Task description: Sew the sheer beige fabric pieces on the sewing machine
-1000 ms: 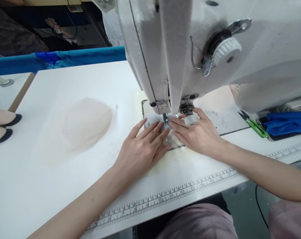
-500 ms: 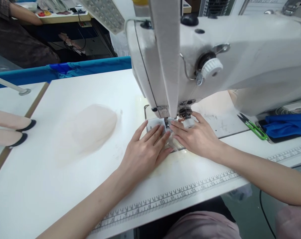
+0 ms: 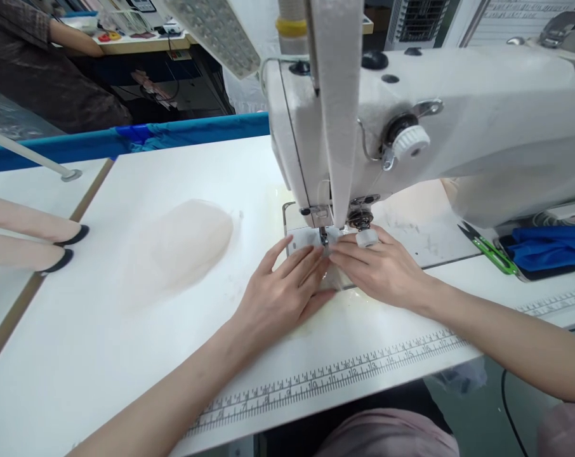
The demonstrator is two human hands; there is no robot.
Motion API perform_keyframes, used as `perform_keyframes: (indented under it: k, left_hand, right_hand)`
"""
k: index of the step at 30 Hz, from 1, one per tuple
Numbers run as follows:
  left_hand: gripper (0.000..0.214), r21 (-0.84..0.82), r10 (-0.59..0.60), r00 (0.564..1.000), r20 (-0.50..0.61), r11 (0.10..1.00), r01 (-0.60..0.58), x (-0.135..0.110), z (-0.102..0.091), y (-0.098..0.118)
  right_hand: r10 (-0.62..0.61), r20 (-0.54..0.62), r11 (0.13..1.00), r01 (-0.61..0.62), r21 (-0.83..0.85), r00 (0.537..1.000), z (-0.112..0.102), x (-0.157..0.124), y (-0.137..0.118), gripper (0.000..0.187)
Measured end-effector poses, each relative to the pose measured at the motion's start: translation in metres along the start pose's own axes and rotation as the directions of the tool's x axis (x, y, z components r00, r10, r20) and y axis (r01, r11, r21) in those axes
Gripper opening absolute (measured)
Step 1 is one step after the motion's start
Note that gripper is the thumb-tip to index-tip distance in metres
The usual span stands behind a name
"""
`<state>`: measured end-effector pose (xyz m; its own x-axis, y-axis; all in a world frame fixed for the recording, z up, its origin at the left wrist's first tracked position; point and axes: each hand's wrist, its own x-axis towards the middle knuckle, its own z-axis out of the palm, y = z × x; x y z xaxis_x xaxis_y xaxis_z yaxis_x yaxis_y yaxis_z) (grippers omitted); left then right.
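Note:
A white sewing machine (image 3: 306,146) stands over the table, its presser foot (image 3: 323,236) low against the plate. My left hand (image 3: 285,285) lies flat just left of the foot, fingers stretched and slightly apart. From the other side, my right hand (image 3: 380,263) rests with extended fingers close together, their tips by the foot. Between and under the fingertips some thin, see-through material (image 3: 334,276) shows in part; its shape is hidden. Farther left, a sheer pale beige piece of cloth (image 3: 192,247) lies spread on the white tabletop (image 3: 139,368).
Green-handled thread snips (image 3: 494,254) lie right, beside a dark tray holding blue cloth (image 3: 549,244). A printed ruler (image 3: 316,384) runs along the front edge. Two beige tubes with black ends (image 3: 35,238) reach in from the left. Another person's arm (image 3: 75,39) is at the far table.
The view has shifted, so everything appears a little farther right and lower. Both hands stay by the presser foot, their fingertips slightly closer together around it.

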<state>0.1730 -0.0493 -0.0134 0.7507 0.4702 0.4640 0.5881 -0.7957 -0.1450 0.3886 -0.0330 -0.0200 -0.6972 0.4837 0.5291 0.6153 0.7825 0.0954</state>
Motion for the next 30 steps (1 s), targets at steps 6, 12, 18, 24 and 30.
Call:
perform_keyframes:
  k: [6, 12, 18, 24, 30]
  left_hand:
    - [0.013, -0.019, 0.167, 0.986, -0.027, 0.986, -0.167, -0.002, -0.007, 0.0]
    - [0.014, -0.048, 0.027, 0.999, -0.038, 0.998, -0.029, -0.004, -0.005, 0.004]
    - [0.03, 0.079, 0.057, 0.998, 0.006, 0.995, -0.057, -0.004, -0.005, 0.012]
    - [0.026, 0.116, 0.068, 0.998, 0.015, 0.991, -0.07, -0.005, -0.007, 0.016]
    - [0.025, 0.135, 0.065, 0.998, 0.023, 0.989, -0.067, -0.004, -0.006, 0.013]
  right_hand:
    - [-0.054, 0.045, 0.987, 0.047, 0.155, 0.998, -0.012, -0.003, 0.001, 0.029]
    - [-0.066, 0.074, 0.992, 0.057, 0.112, 0.995, -0.013, -0.004, 0.001, 0.022]
    - [-0.124, -0.01, 0.991, 0.124, 0.059, 0.992, -0.012, -0.004, -0.004, 0.019]
    - [-0.141, -0.019, 0.987, 0.142, 0.072, 0.99, -0.011, -0.005, -0.004, 0.02]
    - [-0.133, -0.025, 0.988, 0.135, 0.075, 0.991, -0.009, -0.005, -0.004, 0.016]
